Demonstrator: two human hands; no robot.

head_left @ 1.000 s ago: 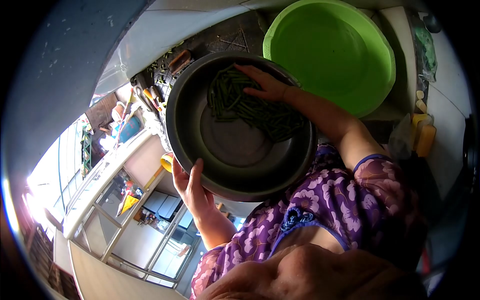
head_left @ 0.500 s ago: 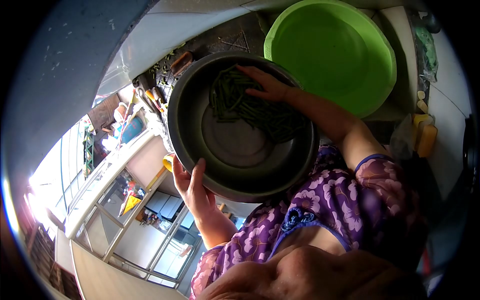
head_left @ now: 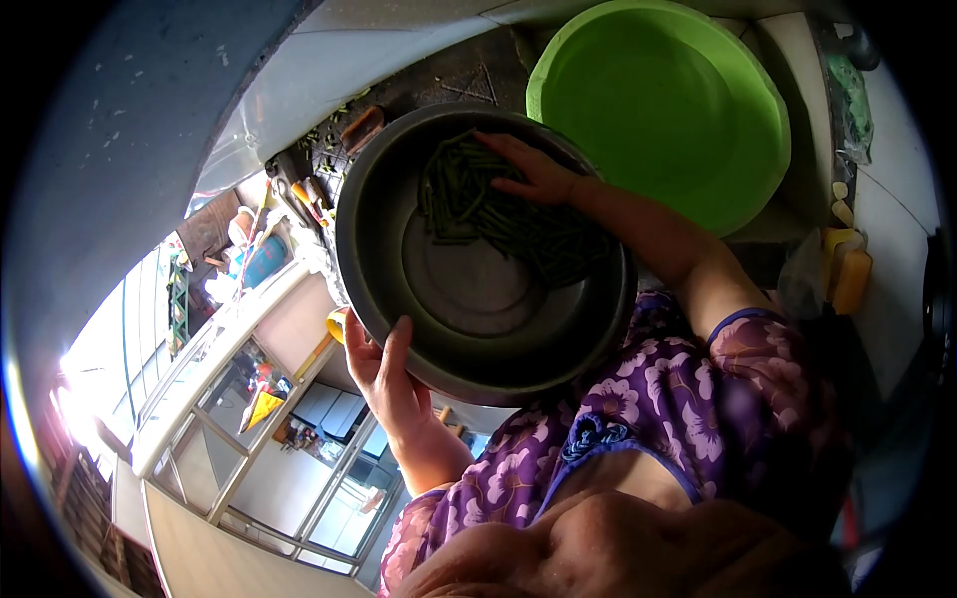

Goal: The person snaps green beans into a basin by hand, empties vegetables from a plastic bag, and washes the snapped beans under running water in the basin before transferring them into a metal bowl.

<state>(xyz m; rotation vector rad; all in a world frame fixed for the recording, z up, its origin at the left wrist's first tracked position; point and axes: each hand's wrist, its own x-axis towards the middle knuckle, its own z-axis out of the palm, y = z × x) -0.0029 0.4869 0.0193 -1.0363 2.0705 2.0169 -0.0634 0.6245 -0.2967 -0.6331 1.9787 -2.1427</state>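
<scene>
A large dark metal basin (head_left: 478, 364) is tilted in front of my chest. Cut green beans (head_left: 464, 204) lie heaped along its upper and right side, while the lower part of its floor shows bare. My left hand (head_left: 389, 374) grips the rim at the lower left, thumb on top and fingers at the outer side. Over the beans lies my right hand (head_left: 533, 174), palm down, its thumb apart from the fingers; the fingertips rest at the upper edge of the heap.
A big green tub (head_left: 663, 120) stands just beyond the basin at the upper right. A brown block (head_left: 361, 128) and scattered green bits are at the upper left. Yellow containers (head_left: 847, 269) stand at the right. A cabinet with glass panes (head_left: 269, 429) is at the lower left.
The basin has shifted very slightly to the right along with both hands. The grip on the rim and the right hand's place on the beans look the same.
</scene>
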